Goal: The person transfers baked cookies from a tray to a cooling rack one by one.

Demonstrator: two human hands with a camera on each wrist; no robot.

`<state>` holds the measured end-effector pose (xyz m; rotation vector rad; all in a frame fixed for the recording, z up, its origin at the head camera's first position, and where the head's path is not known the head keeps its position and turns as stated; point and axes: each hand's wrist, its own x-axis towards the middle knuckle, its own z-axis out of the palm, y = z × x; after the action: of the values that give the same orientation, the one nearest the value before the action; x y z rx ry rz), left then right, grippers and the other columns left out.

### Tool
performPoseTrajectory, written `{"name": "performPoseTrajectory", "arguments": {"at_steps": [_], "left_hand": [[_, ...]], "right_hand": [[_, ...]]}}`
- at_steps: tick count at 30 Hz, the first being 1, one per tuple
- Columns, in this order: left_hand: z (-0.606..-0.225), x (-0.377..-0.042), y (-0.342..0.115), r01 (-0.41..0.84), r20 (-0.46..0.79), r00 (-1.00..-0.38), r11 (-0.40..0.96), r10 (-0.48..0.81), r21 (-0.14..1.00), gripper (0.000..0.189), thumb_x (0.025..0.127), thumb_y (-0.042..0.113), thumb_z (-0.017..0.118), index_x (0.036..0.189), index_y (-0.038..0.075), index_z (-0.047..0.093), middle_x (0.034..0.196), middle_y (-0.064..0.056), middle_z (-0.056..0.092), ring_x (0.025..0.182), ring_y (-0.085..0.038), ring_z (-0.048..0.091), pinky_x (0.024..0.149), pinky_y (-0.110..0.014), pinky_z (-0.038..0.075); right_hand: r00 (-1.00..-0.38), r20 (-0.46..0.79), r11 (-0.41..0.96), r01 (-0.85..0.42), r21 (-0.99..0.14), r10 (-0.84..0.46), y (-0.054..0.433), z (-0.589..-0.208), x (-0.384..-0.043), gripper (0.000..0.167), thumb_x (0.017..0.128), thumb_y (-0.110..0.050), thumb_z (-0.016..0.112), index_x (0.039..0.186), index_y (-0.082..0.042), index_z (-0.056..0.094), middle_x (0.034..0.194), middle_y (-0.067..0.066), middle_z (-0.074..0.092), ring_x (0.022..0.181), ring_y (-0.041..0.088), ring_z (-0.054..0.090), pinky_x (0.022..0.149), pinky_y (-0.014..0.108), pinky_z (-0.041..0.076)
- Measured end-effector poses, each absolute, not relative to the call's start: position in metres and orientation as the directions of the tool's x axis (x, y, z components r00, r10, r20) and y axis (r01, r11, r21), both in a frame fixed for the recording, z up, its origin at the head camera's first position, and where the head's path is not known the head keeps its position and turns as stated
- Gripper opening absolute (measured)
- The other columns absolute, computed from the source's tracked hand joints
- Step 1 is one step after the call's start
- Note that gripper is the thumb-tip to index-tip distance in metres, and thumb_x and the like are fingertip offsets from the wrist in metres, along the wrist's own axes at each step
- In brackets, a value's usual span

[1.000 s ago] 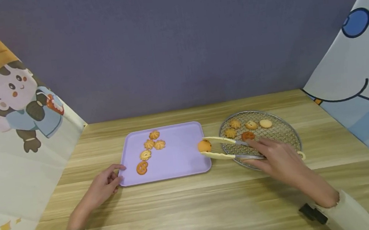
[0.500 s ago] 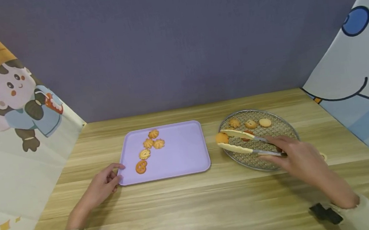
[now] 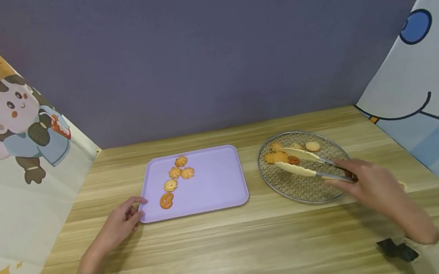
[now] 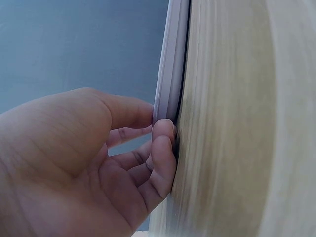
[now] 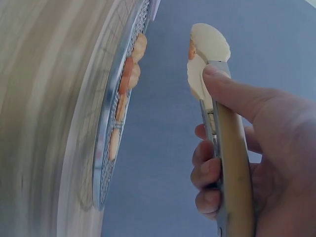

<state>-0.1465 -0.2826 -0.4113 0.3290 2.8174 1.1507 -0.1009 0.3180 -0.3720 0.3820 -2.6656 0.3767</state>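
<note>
My right hand (image 3: pixel 371 184) grips a pair of tongs (image 3: pixel 298 169) with cream scalloped tips and metal arms. Between those tips is a round orange cookie (image 5: pixel 192 49), held above the round wire rack (image 3: pixel 312 192); in the head view it overlaps other cookies. On the rack lie a pretzel-like brown cookie (image 3: pixel 293 160), a pale oval cookie (image 3: pixel 313 146) and fluted ones. My left hand (image 3: pixel 120 221) pinches the left rim of a lilac tray (image 3: pixel 216 186), as the left wrist view shows. Fluted cookies (image 3: pixel 181 161) and a pretzel cookie (image 3: pixel 166 200) rest in the tray's left half.
Tray and rack stand side by side on a wood-grain table (image 3: pixel 230 250), with a narrow strip of tabletop between them. A dark blue-grey panel (image 3: pixel 212 58) rises behind. Cartoon-printed panels (image 3: pixel 23 120) flank both sides.
My right hand has carried the tongs and the round orange cookie rightward, from over the tray's right edge to above the rack. My left hand stays at the tray's rim.
</note>
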Motion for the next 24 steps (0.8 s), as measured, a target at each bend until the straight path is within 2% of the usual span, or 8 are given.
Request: {"name": "performPoseTrajectory", "arguments": {"at_steps": [7, 11, 14, 20, 24], "left_hand": [[-0.411, -0.146, -0.283, 0.172, 0.010, -0.973, 0.698, 0.230, 0.695, 0.031, 0.097, -0.001, 0.056, 0.128, 0.001, 0.056, 0.077, -0.008, 0.056, 0.060, -0.014, 0.054, 0.049, -0.025, 0.047], [-0.412, -0.147, -0.283, 0.179, 0.014, -0.972, 0.699, 0.236, 0.693, 0.030, 0.098, 0.000, 0.057, 0.128, 0.001, 0.056, 0.077, -0.007, 0.056, 0.060, -0.014, 0.054, 0.049, -0.025, 0.047], [-0.413, -0.147, -0.283, 0.176, 0.013, -0.973, 0.699, 0.232, 0.693, 0.030, 0.098, 0.000, 0.057, 0.127, 0.001, 0.057, 0.077, -0.007, 0.056, 0.060, -0.014, 0.054, 0.049, -0.025, 0.047], [-0.413, -0.146, -0.282, 0.176, 0.015, -0.973, 0.694, 0.232, 0.698, 0.029, 0.098, -0.001, 0.056, 0.127, 0.000, 0.057, 0.077, -0.007, 0.056, 0.059, -0.013, 0.054, 0.048, -0.025, 0.047], [-0.413, -0.146, -0.282, 0.176, 0.015, -0.973, 0.695, 0.231, 0.697, 0.029, 0.098, -0.001, 0.056, 0.127, 0.001, 0.057, 0.077, -0.007, 0.056, 0.059, -0.013, 0.054, 0.049, -0.025, 0.047]], "right_hand": [[-0.894, 0.413, 0.932, -0.286, -0.223, -0.175, 0.331, -0.370, -0.100, 0.063, 0.082, -0.041, 0.081, 0.126, 0.001, 0.065, 0.067, -0.006, 0.055, 0.056, 0.009, 0.044, 0.047, 0.028, 0.035], [-0.911, 0.379, 0.934, -0.264, -0.242, -0.159, 0.343, -0.372, -0.099, 0.064, 0.084, -0.040, 0.079, 0.127, 0.003, 0.063, 0.065, -0.007, 0.052, 0.054, 0.009, 0.042, 0.045, 0.027, 0.033], [-0.924, 0.355, 0.935, -0.245, -0.258, -0.144, 0.352, -0.374, -0.099, 0.064, 0.085, -0.041, 0.078, 0.128, 0.004, 0.063, 0.066, -0.005, 0.055, 0.054, 0.010, 0.043, 0.046, 0.028, 0.034], [-0.943, 0.313, 0.937, -0.208, -0.280, -0.116, 0.366, -0.380, -0.101, 0.065, 0.085, -0.042, 0.077, 0.129, 0.004, 0.062, 0.081, 0.013, 0.070, 0.055, 0.013, 0.047, 0.047, 0.031, 0.036], [-0.954, 0.278, 0.940, -0.189, -0.283, -0.108, 0.372, -0.381, -0.102, 0.065, 0.087, -0.043, 0.076, 0.129, 0.004, 0.061, 0.087, 0.017, 0.071, 0.057, 0.014, 0.048, 0.048, 0.032, 0.037]]}}
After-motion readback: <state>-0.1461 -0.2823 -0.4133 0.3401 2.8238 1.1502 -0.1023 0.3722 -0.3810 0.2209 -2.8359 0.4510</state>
